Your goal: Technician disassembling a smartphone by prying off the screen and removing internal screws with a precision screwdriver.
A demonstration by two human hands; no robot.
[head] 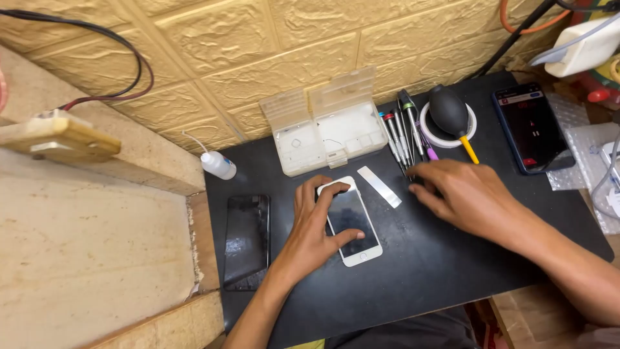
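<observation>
The left hand [316, 226] lies over the white smartphone [352, 223], fingers spread and curled around it: fingertips on the phone's top-left corner, thumb pressed on the glass near the lower right. It pins the phone flat to the black mat [413, 271] rather than lifting it. The right hand [462, 197] rests palm down at about 2 o'clock from the phone, fingers loosely bent, their tips at the lower ends of the screwdrivers [400, 136]; I cannot tell whether they pinch one.

The phone sits near the mat's centre, screen up. Its long axis runs from roughly 11 o'clock to 5 o'clock, with the home button at the 5 o'clock end. Bare mat lies open towards 5 and 6 o'clock, down to the near edge.

Just beside the phone at 1 o'clock lies a thin white strip [379, 186]. At 12 o'clock an open clear parts box [329, 126] stands against the wall. At 9 o'clock a dark phone panel [247, 239] lies near the mat's left edge, with a small white bottle [217, 164] at 10 o'clock. Beyond the screwdrivers, a black air blower [449, 111] sits on a tape roll [468, 126], and a dark phone [533, 126] lies at the far right.
</observation>
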